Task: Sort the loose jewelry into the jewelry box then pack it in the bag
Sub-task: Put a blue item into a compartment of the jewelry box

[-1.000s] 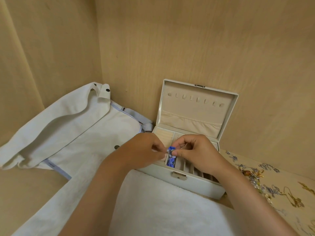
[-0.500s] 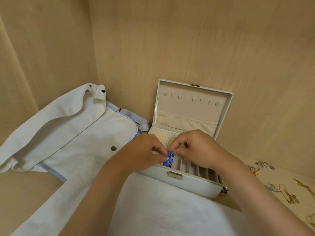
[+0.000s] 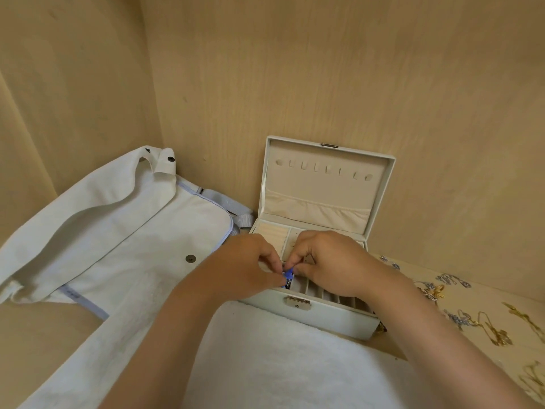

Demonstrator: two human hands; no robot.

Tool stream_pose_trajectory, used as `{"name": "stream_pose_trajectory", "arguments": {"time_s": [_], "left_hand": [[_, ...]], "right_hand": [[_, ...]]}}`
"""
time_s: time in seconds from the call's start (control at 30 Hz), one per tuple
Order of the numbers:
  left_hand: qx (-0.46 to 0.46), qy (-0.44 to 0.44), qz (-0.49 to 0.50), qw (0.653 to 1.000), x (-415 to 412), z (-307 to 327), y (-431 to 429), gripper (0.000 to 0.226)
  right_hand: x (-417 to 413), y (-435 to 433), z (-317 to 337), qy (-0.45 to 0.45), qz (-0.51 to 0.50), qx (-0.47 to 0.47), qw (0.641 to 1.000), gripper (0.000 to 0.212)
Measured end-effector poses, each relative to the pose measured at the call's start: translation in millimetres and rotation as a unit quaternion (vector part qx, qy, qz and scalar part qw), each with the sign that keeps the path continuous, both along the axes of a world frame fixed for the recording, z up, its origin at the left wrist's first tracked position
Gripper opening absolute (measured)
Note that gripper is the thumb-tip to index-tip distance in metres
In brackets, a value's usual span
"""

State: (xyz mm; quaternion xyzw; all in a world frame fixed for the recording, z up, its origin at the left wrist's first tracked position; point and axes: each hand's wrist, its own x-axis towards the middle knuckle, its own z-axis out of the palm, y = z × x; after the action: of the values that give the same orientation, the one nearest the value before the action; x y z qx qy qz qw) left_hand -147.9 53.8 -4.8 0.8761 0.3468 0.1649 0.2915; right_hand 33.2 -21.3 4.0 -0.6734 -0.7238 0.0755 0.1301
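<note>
You are seating a blue piece (image 3: 288, 276) in a slot at the left end of the front row of the open jewelry box (image 3: 333, 318). Press it straight down between the ridges, and release only once it sits below the rim. Your left hand (image 3: 247, 267) and right hand (image 3: 330, 261) are both curled, each pinching the piece at the fingertips. More loose jewelry (image 3: 486, 329) lies right of the box, and the bag (image 3: 118, 231) lies to its left.
</note>
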Motion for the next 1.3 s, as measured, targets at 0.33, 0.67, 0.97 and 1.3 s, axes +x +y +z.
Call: {"name": "stream_pose_trajectory", "arguments": {"time_s": [0.33,0.67,0.97,1.3], "left_hand": [[0.016,0.027,-0.026,0.999,1,1,0,0.009],[0.057,0.004,-0.015,0.998,8,-8,2,0.007],[0.072,-0.036,-0.002,0.997,17,-3,-5,0.018],[0.014,-0.093,-0.141,0.985,169,26,-74,0.011]], "right_hand": [[-3,-7,-11,0.046,-0.030,0.041,0.998,0.008],[-1,-16,-17,0.074,-0.042,0.048,0.995,0.024],[20,-37,-11,0.121,-0.070,0.104,0.985,0.026],[137,-127,-8,0.114,-0.254,0.106,0.955,0.016]]}}
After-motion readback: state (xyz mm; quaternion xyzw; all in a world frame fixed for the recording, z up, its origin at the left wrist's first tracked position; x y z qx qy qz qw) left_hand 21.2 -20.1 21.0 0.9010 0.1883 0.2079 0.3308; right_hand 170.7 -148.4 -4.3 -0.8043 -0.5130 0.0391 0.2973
